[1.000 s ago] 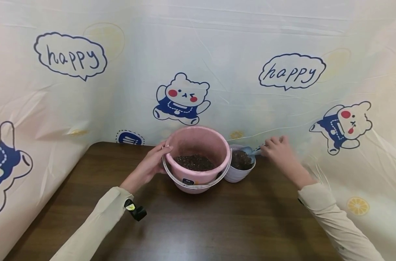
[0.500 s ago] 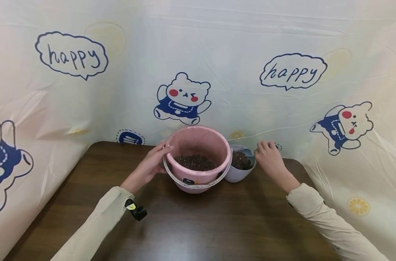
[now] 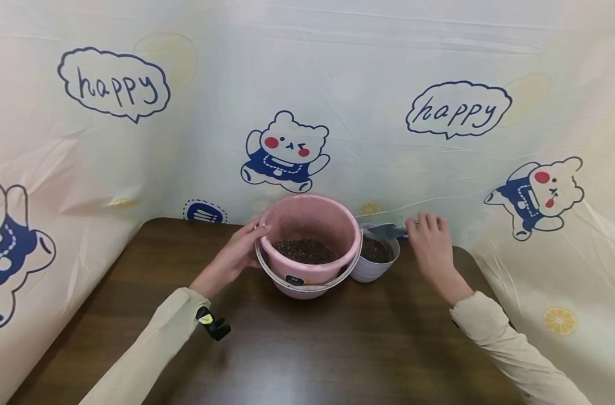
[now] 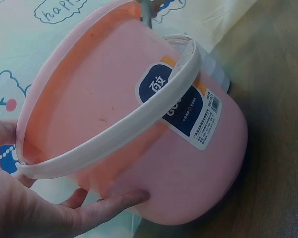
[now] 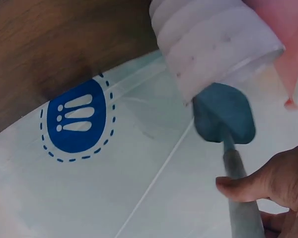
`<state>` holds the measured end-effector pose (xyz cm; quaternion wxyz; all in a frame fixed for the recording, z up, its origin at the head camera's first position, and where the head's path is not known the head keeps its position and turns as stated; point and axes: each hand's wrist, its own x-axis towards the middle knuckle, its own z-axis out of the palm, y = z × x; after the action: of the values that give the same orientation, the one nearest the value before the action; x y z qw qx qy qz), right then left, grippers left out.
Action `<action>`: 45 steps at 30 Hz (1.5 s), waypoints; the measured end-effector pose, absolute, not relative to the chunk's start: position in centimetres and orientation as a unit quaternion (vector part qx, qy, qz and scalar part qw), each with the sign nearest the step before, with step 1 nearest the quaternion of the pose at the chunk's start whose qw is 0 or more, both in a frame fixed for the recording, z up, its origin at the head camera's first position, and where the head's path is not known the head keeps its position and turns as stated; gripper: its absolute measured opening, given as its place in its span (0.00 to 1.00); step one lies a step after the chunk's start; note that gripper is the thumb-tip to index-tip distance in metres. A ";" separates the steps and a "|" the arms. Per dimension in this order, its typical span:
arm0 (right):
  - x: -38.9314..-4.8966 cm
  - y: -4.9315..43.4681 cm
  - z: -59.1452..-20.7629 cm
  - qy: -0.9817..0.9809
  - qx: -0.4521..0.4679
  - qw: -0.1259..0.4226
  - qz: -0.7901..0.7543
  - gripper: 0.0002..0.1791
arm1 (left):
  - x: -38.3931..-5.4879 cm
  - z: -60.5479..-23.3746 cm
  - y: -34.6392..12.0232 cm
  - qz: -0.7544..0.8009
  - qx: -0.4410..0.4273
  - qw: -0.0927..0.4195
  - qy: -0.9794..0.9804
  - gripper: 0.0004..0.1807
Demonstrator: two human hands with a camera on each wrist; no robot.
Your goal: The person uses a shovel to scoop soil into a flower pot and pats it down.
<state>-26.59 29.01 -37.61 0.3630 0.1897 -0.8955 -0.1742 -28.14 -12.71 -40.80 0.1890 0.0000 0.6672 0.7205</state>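
Observation:
My left hand (image 3: 238, 247) grips the left side of a pink bucket (image 3: 307, 216), with its thumb up at the rim. Dark potting soil (image 3: 306, 252) covers the bucket's bottom, and its white handle (image 4: 124, 124) hangs down across the front. Right beside the bucket stands a small white ribbed pot (image 3: 369, 273) holding soil (image 3: 377, 251). My right hand (image 3: 431, 242) holds a trowel by its grey handle (image 5: 244, 213). The trowel's blue-grey blade (image 5: 226, 111) is over the pot's mouth, close to the rim, and no heap of soil shows on it.
The brown wooden table (image 3: 297, 349) stretches toward me in front of the bucket. A pale printed cloth (image 3: 368, 135) with bears and lettering hangs close behind and at both sides. A black strap (image 3: 213, 326) sits on my left cuff.
The trowel first dipped into the pot with my right hand moving left, then rose and drew back right. Soil in the pot looks lower and flatter. My left hand keeps its hold on the bucket.

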 end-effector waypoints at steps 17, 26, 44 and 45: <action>-25.3 26.4 -34.1 -0.860 0.184 0.473 -0.047 0.07 | -28.2 -40.8 -12.8 0.718 0.000 0.184 0.672 0.39; -25.0 22.8 -33.5 -0.853 0.242 0.460 -0.053 0.16 | -28.2 -40.8 -12.8 0.715 -0.005 0.183 0.674 0.39; -28.1 17.1 -34.0 -0.876 0.309 0.294 -0.222 0.04 | -28.2 -40.8 -12.6 0.712 -0.003 0.185 0.678 0.38; -28.5 16.8 -34.2 -0.876 0.312 0.289 -0.230 0.02 | -28.2 -40.8 -12.6 0.712 -0.002 0.185 0.678 0.38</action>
<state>-28.47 16.77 -34.17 0.2887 0.3118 -0.8756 -0.2297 -28.21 -12.55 -40.81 0.1850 -0.0017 0.6776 0.7118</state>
